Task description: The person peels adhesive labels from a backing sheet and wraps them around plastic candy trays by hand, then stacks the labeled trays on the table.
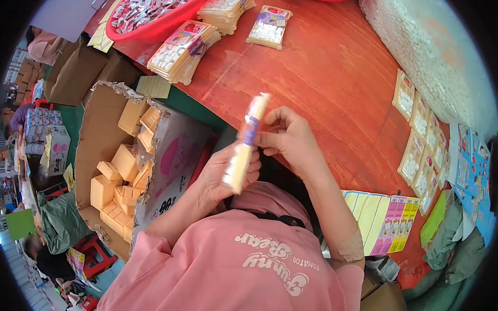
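Observation:
My left hand (222, 168) grips the lower part of a yellow tray pack (239, 163), which stands nearly edge-on and tilted in front of my chest. White pieces show along one side, and a purple band (249, 130) goes around its middle. My right hand (288, 139) has its fingers curled in and pinched at the pack's right side, by the band. Exactly what the right fingertips press is hidden. A similar filled pack (269, 29) lies alone on the red table (317, 86) beyond my hands.
Stacked packs (178, 53) stand near a red basin (149, 15) of small sachets. An open carton (110, 128) of yellow trays sits left. Rows of packs (417, 139), printed cards (389, 221) and a big bag of white pieces (428, 46) lie right. Other people are at far left.

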`<state>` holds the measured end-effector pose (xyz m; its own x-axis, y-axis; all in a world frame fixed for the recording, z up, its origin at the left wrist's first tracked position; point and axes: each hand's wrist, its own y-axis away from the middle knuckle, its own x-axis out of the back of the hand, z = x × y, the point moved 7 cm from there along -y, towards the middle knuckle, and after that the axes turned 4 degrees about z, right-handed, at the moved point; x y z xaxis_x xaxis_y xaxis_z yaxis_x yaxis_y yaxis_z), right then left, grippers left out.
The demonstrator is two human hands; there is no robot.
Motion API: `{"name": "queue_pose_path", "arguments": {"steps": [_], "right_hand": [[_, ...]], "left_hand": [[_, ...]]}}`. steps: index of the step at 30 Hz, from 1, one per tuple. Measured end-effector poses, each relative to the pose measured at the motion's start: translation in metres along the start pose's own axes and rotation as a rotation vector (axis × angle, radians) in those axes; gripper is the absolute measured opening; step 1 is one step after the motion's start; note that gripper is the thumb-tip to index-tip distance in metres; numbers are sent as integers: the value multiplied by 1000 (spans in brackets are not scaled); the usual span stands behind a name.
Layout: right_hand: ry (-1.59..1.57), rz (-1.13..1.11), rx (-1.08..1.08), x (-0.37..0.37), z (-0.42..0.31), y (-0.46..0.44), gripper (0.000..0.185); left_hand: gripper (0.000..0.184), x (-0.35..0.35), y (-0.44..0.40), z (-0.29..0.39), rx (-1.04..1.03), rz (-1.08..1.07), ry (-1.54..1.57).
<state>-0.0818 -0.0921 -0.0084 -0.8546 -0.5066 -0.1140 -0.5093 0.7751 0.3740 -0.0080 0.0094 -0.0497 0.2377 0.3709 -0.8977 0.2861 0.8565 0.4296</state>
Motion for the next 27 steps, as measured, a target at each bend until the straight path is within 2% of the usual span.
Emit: {"name": "queue_pose_path", "arguments": {"steps": [3,6,7,11,15,18,23,27], "right_hand": [[-203,-25,71,2,3,2,19],[-310,10,22,14,-7,17,20],[-297,-50,8,14,-13,24,25],[-105,32,172,13,-11,34,31],[-162,77,105,20,-1,28,30],[-232,67,81,18,3,25,29],[-288,46,53,17,15,17,26],[-57,53,117,12,-7,17,27]], "left_hand": [[25,-17,4,15,-218,136,-167],[23,-22,1,32,-435,214,-343],[23,-21,0,37,-501,230,-384],[24,-20,-6,44,-667,259,-670],[27,-32,-10,45,-619,300,-602],[28,-38,-11,48,-612,238,-642],[27,-33,-15,55,-617,279,-720],[26,-38,-24,67,-631,251,-672]]}}
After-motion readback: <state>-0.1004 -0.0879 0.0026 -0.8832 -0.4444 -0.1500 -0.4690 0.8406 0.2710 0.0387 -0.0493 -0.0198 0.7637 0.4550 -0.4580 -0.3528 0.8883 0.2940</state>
